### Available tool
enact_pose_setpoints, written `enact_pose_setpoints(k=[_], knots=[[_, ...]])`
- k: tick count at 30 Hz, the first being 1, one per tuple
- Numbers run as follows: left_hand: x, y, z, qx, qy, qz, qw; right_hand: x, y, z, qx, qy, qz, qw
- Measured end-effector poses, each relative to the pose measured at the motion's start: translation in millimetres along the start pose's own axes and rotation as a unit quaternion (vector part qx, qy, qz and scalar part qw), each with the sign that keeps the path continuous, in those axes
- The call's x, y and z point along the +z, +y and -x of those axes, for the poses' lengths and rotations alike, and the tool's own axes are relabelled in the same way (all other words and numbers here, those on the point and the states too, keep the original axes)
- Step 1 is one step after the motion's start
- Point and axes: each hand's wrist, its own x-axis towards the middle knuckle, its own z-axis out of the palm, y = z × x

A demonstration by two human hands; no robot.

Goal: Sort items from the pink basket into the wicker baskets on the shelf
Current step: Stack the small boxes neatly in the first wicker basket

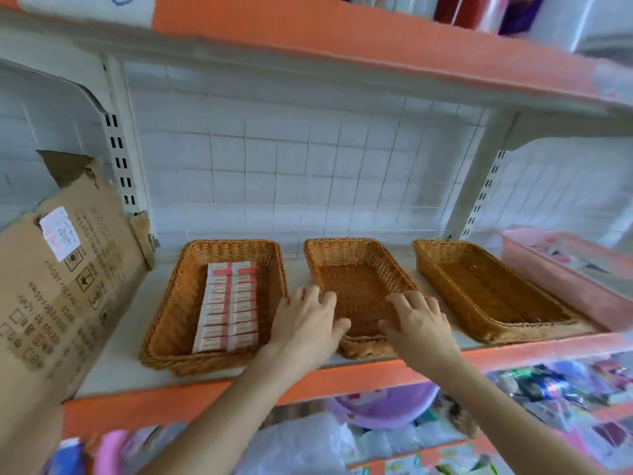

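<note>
At the far left, a torn cardboard box (68, 286) leans over the shelf (113, 365) and closes that end; treat it as a fixed stop. Just beside it, the left wicker basket (164, 320) holds two neat rows of small pink-and-white boxes (227, 306), packed flat, probably so that more fit alongside. Your left hand (306, 323) rests on the front left corner of the middle wicker basket (356, 269), fingers spread and relaxed, grasping nothing. Your right hand (423, 323) lies likewise on the front right corner, fingers loose and nothing held. This placement suggests that you are squaring the empty basket to the shelf edge. The basket's front rim sits close to the orange shelf lip (342, 375); do not draw it further forward. The right wicker basket (442, 269) is also empty, angled, with a narrow gap on either side. The pink basket (561, 286) stands at the far right of the same shelf, touching or nearly touching that basket; its contents are blurred. Headroom beneath the upper shelf (376, 39) is generous, so carry items over the rims rather than between baskets.
</note>
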Motion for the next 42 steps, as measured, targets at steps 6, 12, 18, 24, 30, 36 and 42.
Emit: enact_pose_setpoints(k=[6,12,18,24,30,36,42], knots=[[18.4,154.8,2.4,0.080,-0.006,-0.021,0.997,-18.1,132.7,74.6,0.059,0.032,-0.002,0.998],[43.0,296.6,9.3,0.169,-0.030,-0.016,0.985,-23.1,261.9,155.8,0.135,0.029,0.013,0.990],[54.3,378.6,-5.4,0.236,-0.053,0.001,0.970,-42.7,332.2,202.6,0.190,0.031,0.008,0.981],[72.0,422.6,-43.4,0.266,-0.067,-0.004,0.962,-34.9,377.9,198.2,0.214,0.003,-0.003,0.977],[84.3,453.7,-108.8,0.280,-0.039,0.012,0.959,-42.0,432.9,142.9,0.228,0.024,-0.003,0.973],[77.5,477.7,-208.5,0.269,0.012,0.051,0.962,-69.1,487.3,52.5,0.208,0.072,-0.028,0.975],[79.4,488.6,-276.9,0.251,0.021,0.037,0.967,-77.7,523.8,3.0,0.202,0.086,-0.036,0.975]])
